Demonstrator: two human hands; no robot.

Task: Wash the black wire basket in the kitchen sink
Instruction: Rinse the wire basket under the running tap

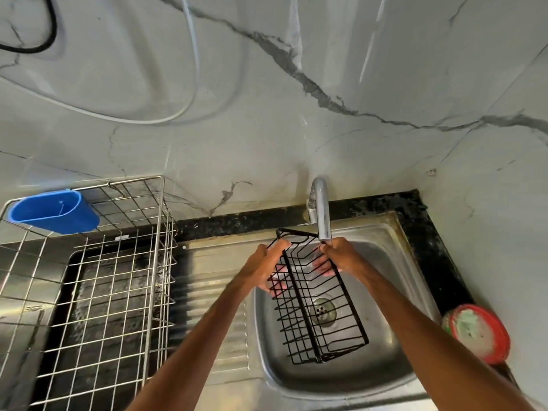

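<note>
Black wire basket [308, 327]: held tilted over the sink [370, 378] basin, far end beneath the faucet [321, 209]. Left hand [264, 268]: fingers curled round the basket's left rim. Right hand [341, 256]: gripping the right rim. Steel dish rack [118, 292] with blue cup [53, 213] at left. Red-rimmed tub [477, 333] on the bench [439, 256] at right.

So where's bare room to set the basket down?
The ribbed drainboard between the steel dish rack and the sink bowl is bare. The black wire basket crowds the bowl; a red tub takes the right counter.
</note>
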